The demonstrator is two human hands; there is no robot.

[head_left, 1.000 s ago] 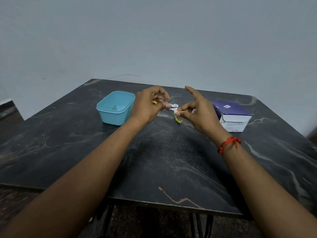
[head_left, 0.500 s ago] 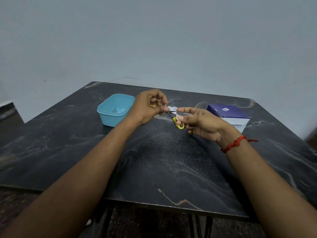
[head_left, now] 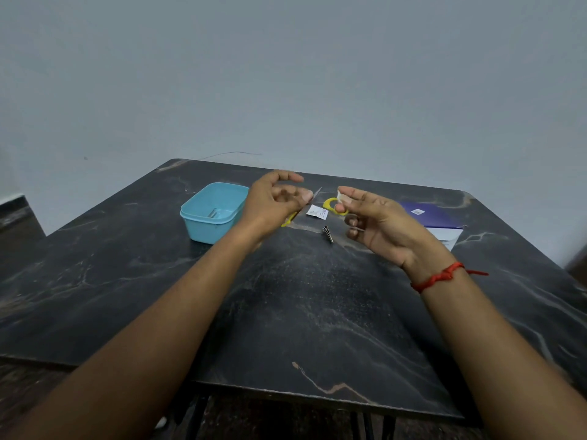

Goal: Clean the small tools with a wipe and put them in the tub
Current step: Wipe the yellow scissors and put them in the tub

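My left hand (head_left: 274, 201) pinches small yellow-handled scissors (head_left: 331, 205) near their joint, above the table's far middle. One yellow loop shows under that hand, the other sits close to my right fingertips, and a blade tip points up between the hands. My right hand (head_left: 376, 222) pinches a small white wipe (head_left: 341, 195) between thumb and forefinger, just right of the scissors. A light blue tub (head_left: 203, 231) stands left of my left hand with a metal tool (head_left: 212, 213) inside. A metal nail clipper (head_left: 327, 234) lies on the table between my hands.
A torn white sachet (head_left: 317, 212) lies on the dark marble table (head_left: 301, 312) beyond the clipper. A purple and white box (head_left: 436, 217) stands at the right, behind my right hand. A grey wall rises behind the table's far edge.
My hands have drawn apart and the wipe has come off the scissors. The scissor handles now spread wide. The nail clipper and the sachet have come into view between the hands.
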